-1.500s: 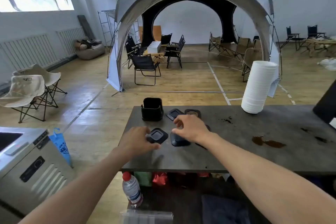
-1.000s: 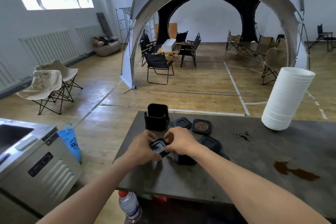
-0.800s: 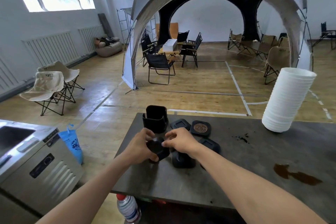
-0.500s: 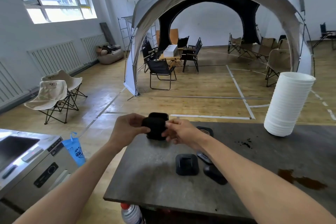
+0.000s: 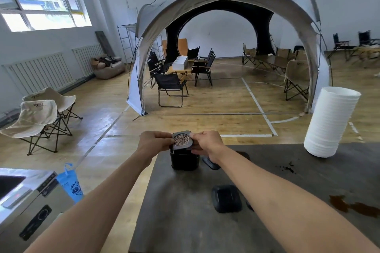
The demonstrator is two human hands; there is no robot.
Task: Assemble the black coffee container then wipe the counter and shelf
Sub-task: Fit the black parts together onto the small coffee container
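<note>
- Black plastic: the coffee container body (image 5: 184,159) stands upright on the grey counter (image 5: 185,217), near its far left corner. I use this body as the landmark for every position below.
- Directly above the body, tilted toward the camera, I see the perforated filter insert (image 5: 182,140). Its lower edge sits at the body's open top; I cannot tell whether it is seated.
- My left hand (image 5: 154,141) is closed on the insert's left edge, thumb and fingers pinching it.
- My right hand (image 5: 206,142) is closed on the insert's right edge in the same pinch.
- Just right of the body, partly hidden behind the right wrist, a flat black part (image 5: 211,164) lies on the counter.
- Nearer the camera and right of the body, a square black lid (image 5: 226,198) lies flat, well apart from it.
- Far right of the body, a white cup stack (image 5: 331,122) stands at the counter's back edge.
- Right of the body, I note dark crumbs (image 5: 286,167) and, closer to the camera, a brown spill (image 5: 349,205).
</note>
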